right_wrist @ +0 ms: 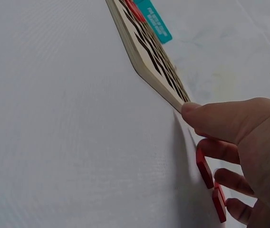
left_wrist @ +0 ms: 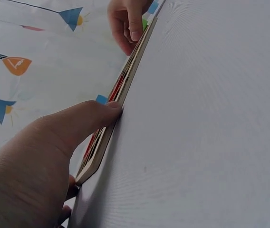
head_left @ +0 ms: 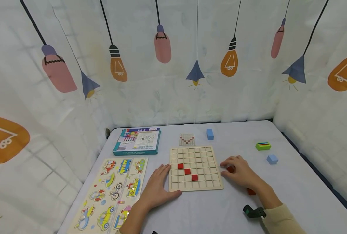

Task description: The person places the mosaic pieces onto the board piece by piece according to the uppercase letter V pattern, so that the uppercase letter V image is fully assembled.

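A wooden grid board (head_left: 195, 152) lies flat on the table, with red square tiles (head_left: 187, 171) in a diagonal run of its cells. My left hand (head_left: 158, 187) rests against its left side, fingers stretched along the edge and thumb at the near edge. Beside the board's right edge, my right hand (head_left: 240, 170) hovers low with bent fingers around a loose red tile (head_left: 231, 169). In the right wrist view the index fingertip meets a red tile (right_wrist: 204, 168), while the thumb stands apart from it. Another red tile (head_left: 251, 191) is partly hidden under the right wrist.
Behind the board lie a small pattern card (head_left: 187, 139) and a blue block (head_left: 209, 134). A boxed set (head_left: 136, 141) and a vehicle puzzle board (head_left: 101, 177) are at left. A green block (head_left: 263, 146) and another blue block (head_left: 272, 159) sit at right.
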Demonstrator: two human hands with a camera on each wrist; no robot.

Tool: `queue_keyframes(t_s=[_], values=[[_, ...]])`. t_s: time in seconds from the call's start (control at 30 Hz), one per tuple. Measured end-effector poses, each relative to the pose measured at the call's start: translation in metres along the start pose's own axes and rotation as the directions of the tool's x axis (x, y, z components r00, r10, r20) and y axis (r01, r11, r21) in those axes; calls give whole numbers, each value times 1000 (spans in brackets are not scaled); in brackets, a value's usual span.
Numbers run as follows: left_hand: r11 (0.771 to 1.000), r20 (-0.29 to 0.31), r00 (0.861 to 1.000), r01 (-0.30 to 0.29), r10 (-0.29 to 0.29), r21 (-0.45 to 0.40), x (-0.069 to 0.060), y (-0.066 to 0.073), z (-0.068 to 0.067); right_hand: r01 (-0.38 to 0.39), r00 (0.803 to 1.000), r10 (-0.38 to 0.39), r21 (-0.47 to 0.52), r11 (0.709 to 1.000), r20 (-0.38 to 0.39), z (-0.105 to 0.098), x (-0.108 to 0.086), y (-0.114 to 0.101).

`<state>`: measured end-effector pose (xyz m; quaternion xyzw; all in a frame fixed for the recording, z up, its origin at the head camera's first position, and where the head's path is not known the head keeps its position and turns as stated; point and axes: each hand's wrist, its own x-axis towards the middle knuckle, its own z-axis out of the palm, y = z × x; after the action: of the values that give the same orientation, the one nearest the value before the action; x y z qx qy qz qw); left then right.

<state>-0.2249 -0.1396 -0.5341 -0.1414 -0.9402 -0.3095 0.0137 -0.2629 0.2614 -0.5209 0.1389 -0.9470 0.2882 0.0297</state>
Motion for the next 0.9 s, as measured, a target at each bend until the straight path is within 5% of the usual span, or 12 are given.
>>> queue_keyframes(t_s=[0.7,0.9], values=[[1000,35,999,8,-8,-7,0,-6,-1,-88,996,88,16,996,30,-11,-12,13],[1000,43,999,17,-16,-22,-2,-7,1,-63,998,63,24,998,7,-11,-15,18]])
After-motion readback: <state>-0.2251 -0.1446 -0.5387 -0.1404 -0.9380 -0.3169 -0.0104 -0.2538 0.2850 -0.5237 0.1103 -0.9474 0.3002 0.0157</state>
